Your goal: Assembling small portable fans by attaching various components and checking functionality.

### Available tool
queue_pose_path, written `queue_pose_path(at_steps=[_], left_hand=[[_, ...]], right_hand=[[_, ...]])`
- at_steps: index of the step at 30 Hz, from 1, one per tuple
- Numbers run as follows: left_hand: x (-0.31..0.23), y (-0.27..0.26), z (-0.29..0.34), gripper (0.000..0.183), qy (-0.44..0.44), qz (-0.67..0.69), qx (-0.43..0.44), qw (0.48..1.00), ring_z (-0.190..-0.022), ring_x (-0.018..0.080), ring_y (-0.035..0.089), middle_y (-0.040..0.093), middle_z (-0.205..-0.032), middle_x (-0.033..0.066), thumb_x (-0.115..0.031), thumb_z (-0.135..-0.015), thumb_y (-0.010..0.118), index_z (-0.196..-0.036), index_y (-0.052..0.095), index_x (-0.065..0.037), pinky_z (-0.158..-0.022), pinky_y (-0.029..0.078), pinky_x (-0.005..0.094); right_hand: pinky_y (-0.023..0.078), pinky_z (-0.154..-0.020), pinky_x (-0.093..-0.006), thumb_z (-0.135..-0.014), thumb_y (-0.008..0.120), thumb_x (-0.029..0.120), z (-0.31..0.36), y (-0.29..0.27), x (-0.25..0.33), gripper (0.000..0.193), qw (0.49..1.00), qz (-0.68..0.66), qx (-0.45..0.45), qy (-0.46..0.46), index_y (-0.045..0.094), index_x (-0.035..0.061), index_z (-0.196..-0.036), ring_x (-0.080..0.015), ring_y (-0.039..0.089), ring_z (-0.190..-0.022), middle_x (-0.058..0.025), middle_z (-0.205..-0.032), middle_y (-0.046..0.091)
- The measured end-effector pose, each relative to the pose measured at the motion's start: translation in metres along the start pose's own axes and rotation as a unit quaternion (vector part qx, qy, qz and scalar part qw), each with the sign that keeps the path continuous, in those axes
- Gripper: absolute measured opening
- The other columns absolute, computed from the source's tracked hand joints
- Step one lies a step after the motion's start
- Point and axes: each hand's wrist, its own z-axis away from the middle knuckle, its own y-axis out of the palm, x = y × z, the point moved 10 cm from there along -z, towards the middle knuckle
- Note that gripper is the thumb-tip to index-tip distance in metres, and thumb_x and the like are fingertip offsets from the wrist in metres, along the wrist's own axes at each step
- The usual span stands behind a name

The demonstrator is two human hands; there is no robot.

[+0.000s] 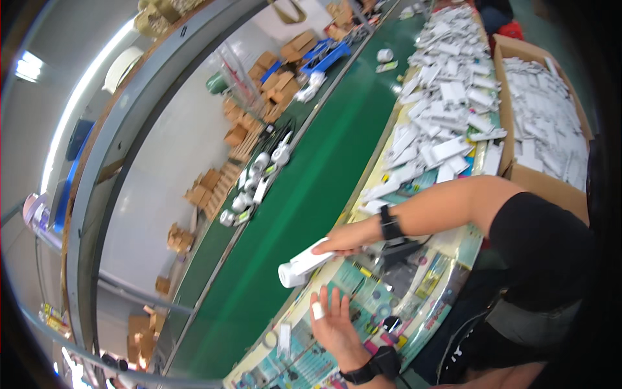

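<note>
Your right grip (345, 240) is closed around a white plastic box-shaped device with a round, cylindrical end (310, 260), thumb on top and fingers beneath. You hold the device tilted, its round end pointing down to the left, out by the near edge of the green conveyor belt (311, 201). Your left grip (334, 326) is released, palm turned up and fingers spread, just below the device and apart from it; a small white cover (317, 310) sits on one fingertip, though you cannot tell whether it is worn or held. A black band (391, 223) circles your right wrist, and a black watch-like band (374, 367) your left.

Under both arms lies the tabletop covered with a colourful printed sheet (363, 305). Near your left grip, a flat white rectangular piece (285, 339) rests on it. Farther up the tabletop spreads a heap of white rectangular plastic parts (447, 97), and beside that stands an open brown cardboard box (510, 139) filled with similar parts. Across the belt, white rounded devices (246, 194) cluster along the far side.
</note>
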Motion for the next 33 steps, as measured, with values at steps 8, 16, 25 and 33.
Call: queue_pose_path(at_steps=[8, 16, 25, 33], left_hand=[[-0.003, 0.007, 0.003, 0.030, 0.020, -0.081, 0.023, 0.996, -0.093, 0.0258, 0.061, 0.056, -0.111, 0.0157, -0.008, -0.088, 0.050, -0.116, 0.048, 0.001, -0.072, 0.052, 0.0312], [-0.001, 0.009, 0.000, 0.029, -0.012, -0.080, 0.009, 0.997, -0.094, 0.0251, 0.061, 0.057, -0.111, 0.0159, -0.005, -0.086, 0.050, -0.114, 0.050, 0.003, -0.073, 0.052, 0.0309], [0.003, 0.014, 0.004, 0.027, -0.041, -0.105, 0.066, 0.991, -0.097, 0.0231, 0.059, 0.057, -0.112, 0.0152, -0.002, -0.087, 0.049, -0.114, 0.052, 0.001, -0.077, 0.050, 0.0287], [0.007, 0.016, 0.005, 0.026, -0.038, -0.120, 0.083, 0.989, -0.097, 0.0218, 0.059, 0.057, -0.112, 0.0148, -0.003, -0.087, 0.050, -0.113, 0.053, 0.001, -0.077, 0.049, 0.0279]], right_hand=[[0.046, -0.076, -0.0417, -0.079, 0.053, 0.051, -0.075, -0.099, 0.028, 0.056, 0.897, 0.342, -0.271, -0.072, 0.061, -0.0021, -0.093, -0.0363, 0.060, -0.084, -0.0216, -0.084, 0.063], [0.051, -0.069, -0.0380, -0.076, 0.058, 0.037, -0.099, -0.110, 0.016, 0.030, 0.772, 0.560, -0.299, 0.017, 0.068, 0.0099, -0.085, -0.0261, 0.065, -0.081, -0.0109, -0.085, 0.067], [0.050, -0.068, -0.0401, -0.073, 0.062, 0.024, -0.111, -0.077, 0.024, 0.027, 0.762, 0.603, -0.235, -0.018, 0.062, 0.0064, -0.094, -0.0284, 0.064, -0.081, -0.0111, -0.086, 0.066], [0.049, -0.069, -0.0405, -0.075, 0.062, 0.024, -0.110, -0.066, 0.022, 0.025, 0.780, 0.598, -0.180, -0.039, 0.060, 0.0069, -0.094, -0.0284, 0.063, -0.084, -0.0140, -0.088, 0.064]])
